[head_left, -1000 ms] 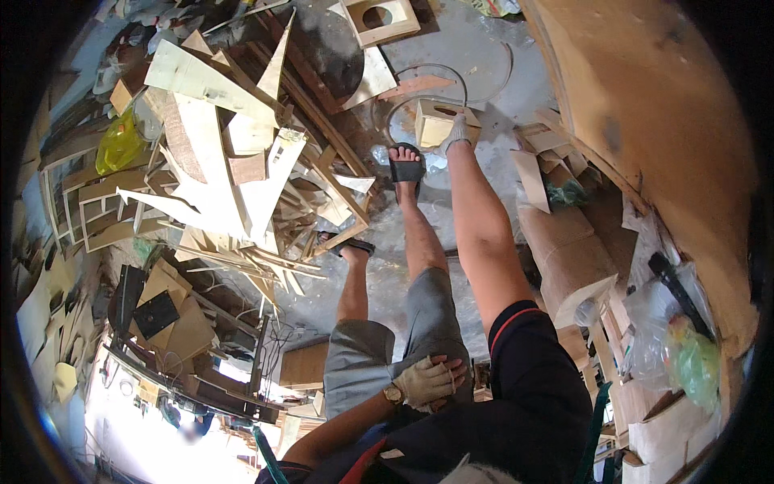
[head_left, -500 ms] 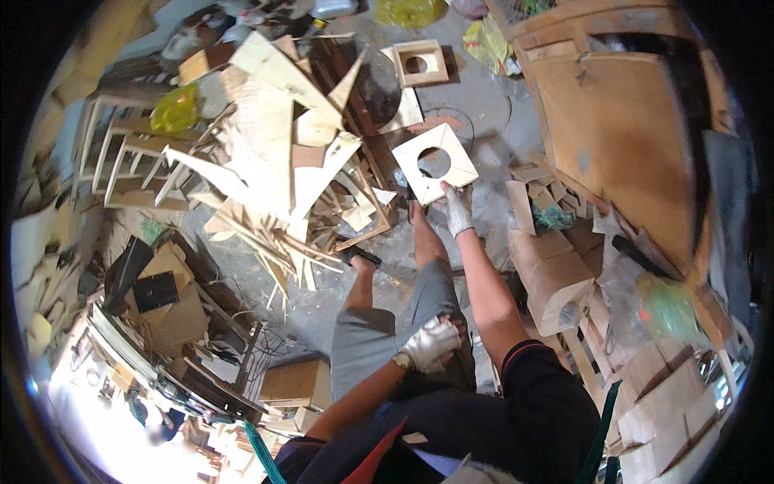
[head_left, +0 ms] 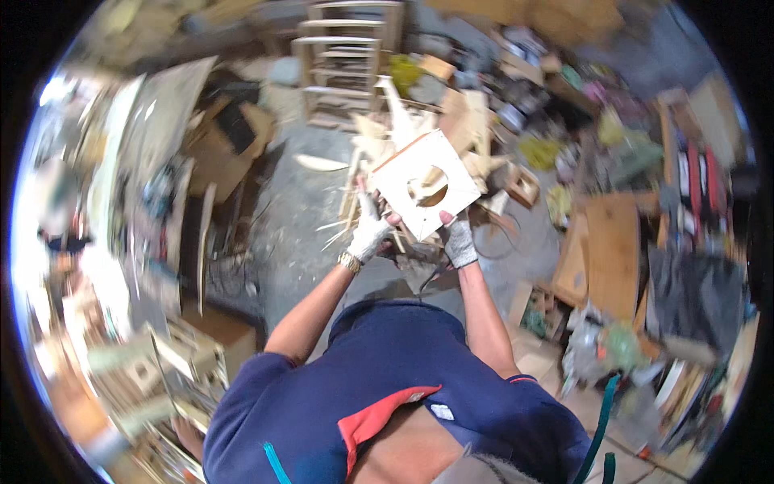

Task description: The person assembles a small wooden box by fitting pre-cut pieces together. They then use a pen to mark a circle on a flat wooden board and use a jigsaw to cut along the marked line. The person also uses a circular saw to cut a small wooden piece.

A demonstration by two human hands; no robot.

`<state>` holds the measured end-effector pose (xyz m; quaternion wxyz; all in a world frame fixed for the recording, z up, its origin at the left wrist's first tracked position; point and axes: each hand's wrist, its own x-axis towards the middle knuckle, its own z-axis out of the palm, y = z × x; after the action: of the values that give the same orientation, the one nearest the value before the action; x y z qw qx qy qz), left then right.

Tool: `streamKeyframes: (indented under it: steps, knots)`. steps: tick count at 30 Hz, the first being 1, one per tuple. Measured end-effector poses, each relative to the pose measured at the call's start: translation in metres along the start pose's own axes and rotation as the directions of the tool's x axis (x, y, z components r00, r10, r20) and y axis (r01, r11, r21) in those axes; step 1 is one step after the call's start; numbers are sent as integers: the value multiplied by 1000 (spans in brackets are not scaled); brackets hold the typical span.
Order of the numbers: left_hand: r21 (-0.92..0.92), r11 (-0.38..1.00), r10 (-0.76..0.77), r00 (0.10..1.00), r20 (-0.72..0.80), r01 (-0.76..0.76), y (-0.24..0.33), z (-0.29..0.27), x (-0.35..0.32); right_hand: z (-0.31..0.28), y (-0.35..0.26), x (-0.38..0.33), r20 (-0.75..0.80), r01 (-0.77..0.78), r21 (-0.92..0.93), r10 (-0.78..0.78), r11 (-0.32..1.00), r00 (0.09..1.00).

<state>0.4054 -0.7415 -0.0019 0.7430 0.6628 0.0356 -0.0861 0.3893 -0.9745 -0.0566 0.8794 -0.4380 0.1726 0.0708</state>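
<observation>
A square pale wooden panel [head_left: 395, 176] with a round hole through its middle is held up in front of me, tilted. My left hand [head_left: 372, 230], in a white work glove with bare fingertips, grips its left lower edge. At the near right corner my right hand [head_left: 459, 240], gloved too, closes on it with the thumb on top. A watch [head_left: 349, 262] circles my left wrist. Behind the panel lies a heap of wood offcuts [head_left: 367, 149], partly hidden by it.
A slatted wooden frame [head_left: 340, 60] stands beyond the heap. A wooden box with a hole [head_left: 522, 185] sits to its right. Further right lean a brown board [head_left: 610, 258] and plastic bags [head_left: 621, 345]. On the left, a cardboard box [head_left: 226, 161] stands near a wooden cabinet [head_left: 222, 335].
The view has swung left. My left hand has come up from my lap and now holds the panel together with my right hand. The panel has been raised closer and tilted.
</observation>
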Motion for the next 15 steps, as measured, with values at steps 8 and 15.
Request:
streamKeyframes:
  steps: [8,15]
  knots:
    - [178,984,157,463,-873,2,59,-115,-168,218,41,-67,463,494,-842,-181,218,868]
    - [18,980,-21,192,-981,199,1,-148,-328,327,119,-154,955,964,-172,274,203,113]
